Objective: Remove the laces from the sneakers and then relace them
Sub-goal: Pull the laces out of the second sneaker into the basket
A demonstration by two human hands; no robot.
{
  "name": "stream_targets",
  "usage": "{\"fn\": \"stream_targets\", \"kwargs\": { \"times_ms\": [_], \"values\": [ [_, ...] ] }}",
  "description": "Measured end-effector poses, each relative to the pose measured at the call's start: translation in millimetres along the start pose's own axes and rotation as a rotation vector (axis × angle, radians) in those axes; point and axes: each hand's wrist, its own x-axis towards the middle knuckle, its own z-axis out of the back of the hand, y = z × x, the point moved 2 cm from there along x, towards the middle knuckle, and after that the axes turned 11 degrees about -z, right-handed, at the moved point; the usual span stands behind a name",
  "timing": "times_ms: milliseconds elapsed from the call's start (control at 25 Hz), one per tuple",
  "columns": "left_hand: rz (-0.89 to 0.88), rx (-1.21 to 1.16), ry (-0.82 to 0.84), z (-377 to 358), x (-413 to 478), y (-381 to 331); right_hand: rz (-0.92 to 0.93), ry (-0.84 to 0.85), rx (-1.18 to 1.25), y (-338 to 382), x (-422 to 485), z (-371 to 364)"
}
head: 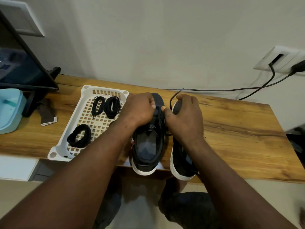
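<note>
Head view: mid-lacing on the left sneaker (146, 146), at the wooden table's (231, 129) front edge; left hand (140, 109) pinches its toe-end eyelets with curled fingers, right hand (184, 116) curls round the black lace (171, 100) looping up from there. Unlacing or relacing can't be told; the next move probably means feeding that free end through one eyelet while keeping the shoe steady. Count: two sneakers, the right sneaker (179, 159) alongside, three coiled laces (112, 106) visible in one white basket (85, 90)
</note>
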Motion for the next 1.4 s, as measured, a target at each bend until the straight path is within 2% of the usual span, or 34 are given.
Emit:
{"fn": "stream_targets", "kwargs": {
  "times_ms": [80,120,240,400,520,560,600,720,800,960,1080,1240,1320,1400],
  "values": [
    [0.086,-0.133,-0.028,8,-1,0,0.118,-0.067,-0.105,7,-5,3],
    [0.122,-0.183,-0.035,11,-2,0,0.135,-0.043,-0.126,9,-7,2],
    [0.160,-0.266,-0.032,15,-3,1,0.093,0.159,-0.106,11,-10,-5],
    [0.066,-0.054,0.008,12,-4,2,0.060,0.175,-0.123,10,-8,-10],
    [-0.008,0.346,0.108,5,-8,-2,0.035,0.173,-0.163,8,-6,-9],
    [-0.023,0.367,0.076,5,-8,-3,0.025,0.168,-0.168,7,-6,-10],
    [-0.022,0.285,0.020,8,-7,-5,0.013,0.162,-0.165,6,-6,-11],
    [0.009,-0.233,-0.094,16,-5,-8,-0.018,0.139,-0.148,4,-7,-12],
    [0.015,-0.350,-0.097,20,-8,-8,-0.025,0.127,-0.151,4,-6,-11],
    [-0.076,0.115,0.013,20,-9,-8,-0.030,0.101,-0.147,5,-6,-13],
    [-0.099,0.184,-0.052,25,-9,-14,-0.034,0.090,-0.157,4,-5,-14],
    [-0.089,0.363,0.110,21,-9,-14,-0.036,0.084,-0.160,2,-4,-16],
    [-0.070,0.115,0.036,22,-8,-16,-0.029,0.073,-0.163,2,-4,-18],
    [0.000,-0.390,-0.108,26,-7,-18,-0.045,0.061,-0.181,1,-2,-17]
  ]
}}
